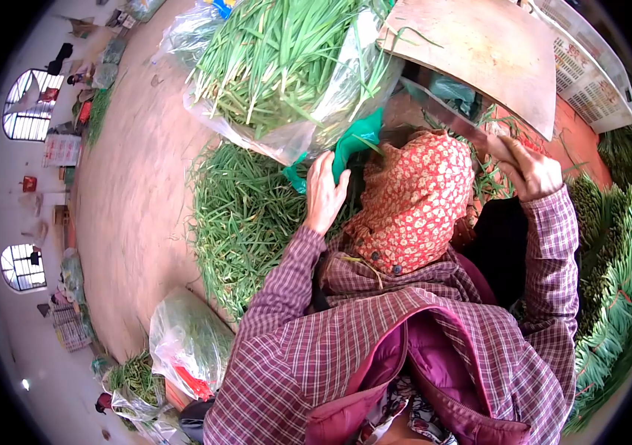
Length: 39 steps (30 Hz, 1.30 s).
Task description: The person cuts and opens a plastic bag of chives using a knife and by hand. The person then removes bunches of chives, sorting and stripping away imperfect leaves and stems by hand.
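My left hand (326, 194) is at the green plastic (355, 144) below a clear bag (286, 148) full of cut green stalks (279, 63); its fingers are closed against the green plastic. On the right, my right hand (527, 169) is wrapped round the handle of a large knife (449, 115), whose blade points up and left, partly under the edge of a wooden board (479, 52). Between the hands lies a red flowered cloth (416, 208) over my lap. Loose green leaves (242, 215) are heaped beside my left forearm.
A white plastic crate (590, 70) stands at the upper right. Tied green bundles (613, 304) are stacked along the right side. A clear bag with greens (186, 334) sits at lower left, near more bagged greens (138, 382). Barred windows (32, 105) show on the far-left wall.
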Tool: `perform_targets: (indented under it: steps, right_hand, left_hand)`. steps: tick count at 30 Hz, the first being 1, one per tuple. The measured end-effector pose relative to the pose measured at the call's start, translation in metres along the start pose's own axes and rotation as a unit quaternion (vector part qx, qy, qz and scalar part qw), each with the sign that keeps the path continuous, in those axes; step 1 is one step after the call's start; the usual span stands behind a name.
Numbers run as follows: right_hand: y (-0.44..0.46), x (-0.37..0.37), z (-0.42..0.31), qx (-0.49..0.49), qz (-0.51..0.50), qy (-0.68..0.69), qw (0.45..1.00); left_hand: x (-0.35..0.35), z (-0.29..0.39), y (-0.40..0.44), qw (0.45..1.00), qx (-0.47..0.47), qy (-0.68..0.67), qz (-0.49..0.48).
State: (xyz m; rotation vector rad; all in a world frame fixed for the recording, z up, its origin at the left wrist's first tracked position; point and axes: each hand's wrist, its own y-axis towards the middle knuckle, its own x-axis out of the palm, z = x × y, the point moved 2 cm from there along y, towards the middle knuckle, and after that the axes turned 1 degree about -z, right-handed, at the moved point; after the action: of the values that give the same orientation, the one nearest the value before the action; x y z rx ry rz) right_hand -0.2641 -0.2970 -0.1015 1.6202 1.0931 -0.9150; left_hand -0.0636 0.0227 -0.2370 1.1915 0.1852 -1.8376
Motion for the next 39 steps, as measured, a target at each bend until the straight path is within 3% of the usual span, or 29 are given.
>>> perform_targets:
  steps: [5, 7, 8, 10, 11, 13, 14, 17, 18, 21, 23, 24, 25, 26, 28, 29, 30, 32, 33, 34, 36, 38, 39]
  right_hand:
    - [-0.007, 0.049, 0.024, 0.062, -0.133, -0.102, 0.984]
    - [0.007, 0.068, 0.027, 0.115, -0.244, -0.137, 0.953]
    - [0.016, 0.082, 0.032, 0.163, -0.317, -0.138, 0.924]
    - [0.024, 0.110, 0.039, 0.169, -0.280, -0.152, 0.933]
    - [0.029, 0.122, 0.042, 0.177, -0.296, -0.156, 0.925]
    - [0.035, 0.149, 0.053, 0.207, -0.345, -0.149, 0.903]
    - [0.031, 0.164, 0.060, 0.188, -0.323, -0.144, 0.916]
    - [0.035, 0.178, 0.061, 0.248, -0.349, -0.086, 0.900]
    - [0.036, 0.182, 0.063, 0.281, -0.325, -0.051, 0.902]
    - [0.029, 0.230, 0.088, 0.317, -0.288, 0.036, 0.903]
    - [0.014, 0.322, 0.132, 0.334, -0.217, 0.085, 0.913]
    - [0.019, 0.304, 0.119, 0.419, -0.200, 0.143, 0.874]
    - [0.025, 0.284, 0.105, 0.501, -0.170, 0.193, 0.826]
    - [0.023, 0.305, 0.113, 0.549, -0.134, 0.207, 0.799]
    - [0.018, 0.328, 0.120, 0.559, -0.065, 0.234, 0.793]
    - [0.024, 0.321, 0.116, 0.582, -0.053, 0.257, 0.770]
    - [0.026, 0.309, 0.112, 0.570, -0.057, 0.232, 0.786]
    - [0.016, 0.381, 0.156, 0.570, 0.014, 0.288, 0.770]
    - [0.011, 0.420, 0.179, 0.560, 0.050, 0.311, 0.766]
    - [0.006, 0.460, 0.203, 0.549, 0.085, 0.335, 0.761]
    - [0.028, 0.439, 0.198, 0.540, 0.094, 0.344, 0.763]
    - [0.048, 0.434, 0.199, 0.526, 0.178, 0.256, 0.791]
    - [0.056, 0.437, 0.210, 0.604, 0.120, 0.260, 0.744]
  left_hand:
    - [0.075, -0.021, 0.028, 0.992, -0.125, -0.017, -0.023]
    - [0.089, -0.021, 0.031, 0.984, -0.162, -0.050, -0.050]
    - [0.096, -0.020, 0.028, 0.981, -0.171, -0.089, -0.017]
    - [0.106, -0.028, 0.020, 0.978, -0.194, -0.028, -0.074]
    - [0.109, -0.031, 0.012, 0.987, -0.155, -0.017, -0.043]
    - [0.114, -0.056, -0.027, 0.984, -0.135, 0.058, -0.102]
    - [0.115, -0.078, -0.054, 0.971, -0.145, 0.121, -0.144]
    - [0.082, -0.148, -0.164, 0.892, -0.135, 0.219, -0.371]
    - [0.064, -0.164, -0.190, 0.851, -0.202, 0.226, -0.429]
    - [0.006, -0.138, -0.181, 0.855, -0.214, 0.263, -0.392]
    - [-0.013, -0.107, -0.144, 0.964, -0.147, 0.095, -0.197]
    - [-0.008, -0.098, -0.137, 0.966, -0.138, 0.093, -0.198]
    - [-0.003, -0.086, -0.141, 0.964, -0.187, -0.073, -0.176]
    - [0.006, -0.078, -0.148, 0.932, -0.231, -0.236, -0.149]
    - [0.028, -0.075, -0.164, 0.825, -0.350, -0.411, -0.165]
    - [0.036, -0.073, -0.169, 0.797, -0.383, -0.434, -0.173]
    - [0.037, -0.073, -0.173, 0.796, -0.385, -0.435, -0.172]
    - [0.043, -0.082, -0.184, 0.890, -0.274, -0.287, -0.224]
    - [0.042, -0.096, -0.190, 0.933, -0.177, -0.151, -0.275]
    - [0.034, -0.102, -0.188, 0.934, -0.173, -0.150, -0.274]
    - [0.013, -0.103, -0.175, 0.930, -0.022, 0.105, -0.352]
    - [0.007, -0.133, -0.167, 0.930, -0.037, 0.155, -0.331]
    - [0.005, -0.144, -0.168, 0.926, -0.056, 0.204, -0.312]
